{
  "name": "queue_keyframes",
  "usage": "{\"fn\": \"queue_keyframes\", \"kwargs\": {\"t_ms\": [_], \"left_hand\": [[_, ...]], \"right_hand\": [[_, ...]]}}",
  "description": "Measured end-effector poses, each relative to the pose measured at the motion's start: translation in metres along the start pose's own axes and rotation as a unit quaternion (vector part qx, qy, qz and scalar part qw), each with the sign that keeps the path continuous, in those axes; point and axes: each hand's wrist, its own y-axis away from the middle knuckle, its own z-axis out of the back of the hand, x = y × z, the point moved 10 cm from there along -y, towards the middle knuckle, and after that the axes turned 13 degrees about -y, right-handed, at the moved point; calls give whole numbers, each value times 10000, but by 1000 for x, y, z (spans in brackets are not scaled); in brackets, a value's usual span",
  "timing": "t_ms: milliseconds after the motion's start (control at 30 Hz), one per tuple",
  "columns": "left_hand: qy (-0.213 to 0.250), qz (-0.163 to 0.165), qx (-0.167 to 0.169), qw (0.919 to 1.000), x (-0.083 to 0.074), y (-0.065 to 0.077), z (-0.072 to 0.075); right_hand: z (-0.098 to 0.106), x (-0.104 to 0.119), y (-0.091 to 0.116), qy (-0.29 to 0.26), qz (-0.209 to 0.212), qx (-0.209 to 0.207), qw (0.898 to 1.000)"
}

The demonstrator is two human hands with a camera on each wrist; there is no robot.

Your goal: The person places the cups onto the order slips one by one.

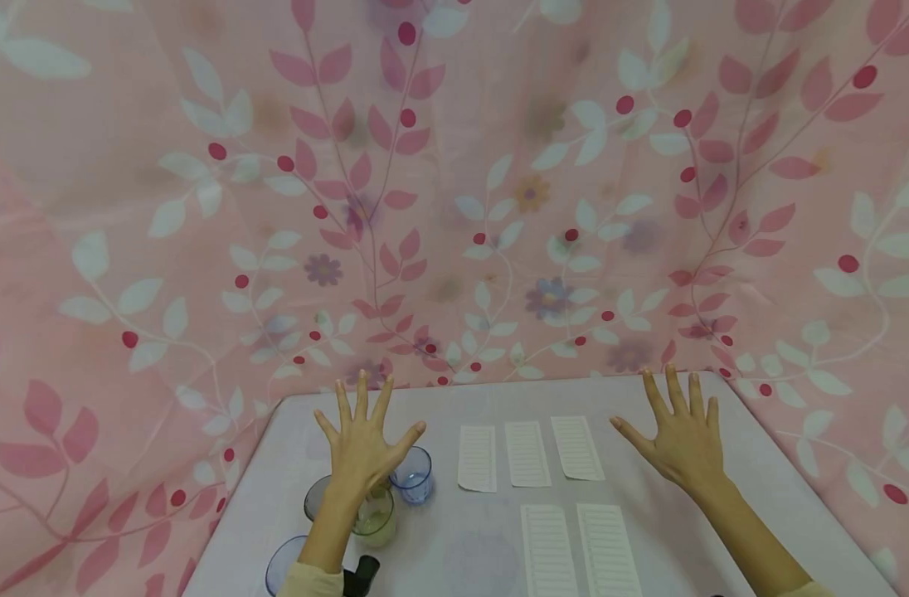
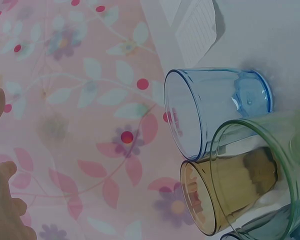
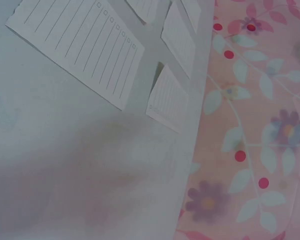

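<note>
Fingers spread wide, my left hand (image 1: 363,452) is held over the left part of the table, above a group of coloured drinking glasses. Nearest to it are a blue glass (image 1: 412,476) and a green glass (image 1: 375,516). An amber glass (image 2: 230,187) shows behind the green one in the left wrist view. A dark glass (image 1: 316,497) and another blue glass (image 1: 281,564) are partly hidden by the forearm. My right hand (image 1: 686,448), also with fingers spread and holding nothing, is over the right side, beside lined paper sheets (image 1: 576,448). It is out of sight in the right wrist view.
Several lined sheets lie in two rows on the white table (image 1: 454,539), with a nearer sheet (image 1: 608,549) in the front row. A black object (image 1: 363,574) sits by the left wrist. Pink floral cloth (image 1: 454,207) hangs behind and at both sides.
</note>
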Motion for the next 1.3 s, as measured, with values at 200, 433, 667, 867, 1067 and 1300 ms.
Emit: {"fn": "queue_keyframes", "kwargs": {"t_ms": [200,433,667,867,1067,1300], "left_hand": [[-30,-12,12,10000,-1,1,-1],[-18,-36,-75,10000,-1,3,-2],[41,-14,30,10000,0,6,-3],[-50,88,278,9996,6,9,-6],[-102,300,589,9978,16,20,-14],[140,533,655,9963,32,44,-18]], "right_hand": [[0,1,1,-57,-13,2,10000],[-1,3,2,-164,57,-25,9998],[-4,10,0,-334,263,-97,9990],[-12,15,-4,-694,321,47,9971],[-24,24,-9,-1257,415,250,9909],[-49,38,-15,-1818,479,691,9797]]}}
